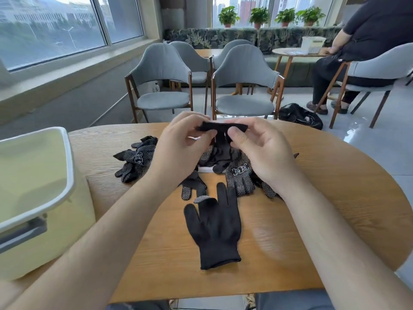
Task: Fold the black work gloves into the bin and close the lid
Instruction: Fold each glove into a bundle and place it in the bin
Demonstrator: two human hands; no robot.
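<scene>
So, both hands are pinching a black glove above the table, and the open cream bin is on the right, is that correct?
Not quite: the head view shows the open cream bin on the left, not the right. The left hand and right hand do pinch a black glove above the table.

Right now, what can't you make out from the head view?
All in the head view:
1. Bin: cut off by the left edge; lid not in view.
2. Held glove: fingers of the left hand and right hand cover its ends; fold state unclear.
3. Glove pile: partly behind both hands; count unclear.
</scene>
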